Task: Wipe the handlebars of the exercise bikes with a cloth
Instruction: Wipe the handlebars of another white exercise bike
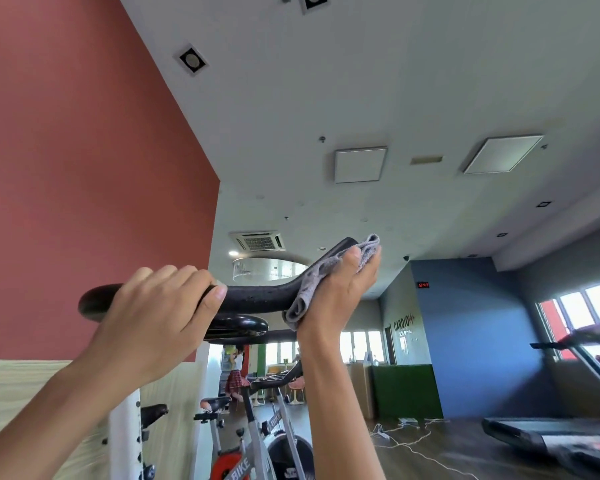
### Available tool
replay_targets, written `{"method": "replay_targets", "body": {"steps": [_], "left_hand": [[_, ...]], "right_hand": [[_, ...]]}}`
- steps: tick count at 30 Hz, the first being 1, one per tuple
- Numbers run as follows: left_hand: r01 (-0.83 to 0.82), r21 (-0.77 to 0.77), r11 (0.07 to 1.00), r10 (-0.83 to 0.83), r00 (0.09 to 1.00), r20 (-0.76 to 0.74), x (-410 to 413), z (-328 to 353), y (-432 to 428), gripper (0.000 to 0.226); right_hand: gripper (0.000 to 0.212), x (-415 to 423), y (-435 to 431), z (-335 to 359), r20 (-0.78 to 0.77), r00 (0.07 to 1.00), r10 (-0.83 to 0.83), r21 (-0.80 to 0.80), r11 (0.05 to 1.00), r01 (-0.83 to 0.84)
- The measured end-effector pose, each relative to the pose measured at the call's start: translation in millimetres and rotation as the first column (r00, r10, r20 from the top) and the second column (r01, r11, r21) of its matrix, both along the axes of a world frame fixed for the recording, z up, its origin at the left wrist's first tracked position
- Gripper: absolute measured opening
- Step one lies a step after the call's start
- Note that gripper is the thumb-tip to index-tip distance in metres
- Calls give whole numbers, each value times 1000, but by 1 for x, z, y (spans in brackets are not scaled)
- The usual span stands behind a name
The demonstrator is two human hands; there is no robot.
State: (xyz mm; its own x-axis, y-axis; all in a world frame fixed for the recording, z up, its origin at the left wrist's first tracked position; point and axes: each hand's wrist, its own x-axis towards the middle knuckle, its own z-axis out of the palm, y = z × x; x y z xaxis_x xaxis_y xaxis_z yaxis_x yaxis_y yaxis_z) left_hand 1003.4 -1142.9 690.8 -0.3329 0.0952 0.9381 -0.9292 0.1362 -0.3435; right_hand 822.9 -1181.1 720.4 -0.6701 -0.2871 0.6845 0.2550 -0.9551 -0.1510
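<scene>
A black padded handlebar (253, 298) of the nearest exercise bike runs across the middle of the head view and bends upward to the right. My left hand (160, 317) grips its left section, fingers curled over the top. My right hand (340, 296) wraps a grey cloth (310, 289) around the upturned right end of the bar. A glossy black lower bar (238, 326) shows just beneath.
A white upright post (125, 434) stands below my left arm. Another grey-framed exercise bike (257, 441) stands ahead, a treadmill (565, 438) to the right. White cables (402, 438) lie on the wooden floor. A person stands far off by the windows.
</scene>
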Motion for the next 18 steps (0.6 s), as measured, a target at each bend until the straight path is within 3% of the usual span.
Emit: {"method": "replay_targets", "body": {"steps": [6,9,12,18], "left_hand": [[3,-11,1000,-3,1000,-9,-2,0,2,39],[-15,4,1000,15,1000,-16,-2,0,1,42],[-20,6,1000,20,1000,-23,-1,0,0,43],[-4,-15,1000,4,1000,-17,-1,-1,-1,43]], "right_hand": [[54,25,7,-17,-1,973,-232,-109,967,230],[52,13,-3,-5,-32,973,-227,-88,971,223],[66,-7,-11,17,-28,989,-145,-51,988,144],[90,7,0,-5,-111,962,-247,-108,966,236]]}}
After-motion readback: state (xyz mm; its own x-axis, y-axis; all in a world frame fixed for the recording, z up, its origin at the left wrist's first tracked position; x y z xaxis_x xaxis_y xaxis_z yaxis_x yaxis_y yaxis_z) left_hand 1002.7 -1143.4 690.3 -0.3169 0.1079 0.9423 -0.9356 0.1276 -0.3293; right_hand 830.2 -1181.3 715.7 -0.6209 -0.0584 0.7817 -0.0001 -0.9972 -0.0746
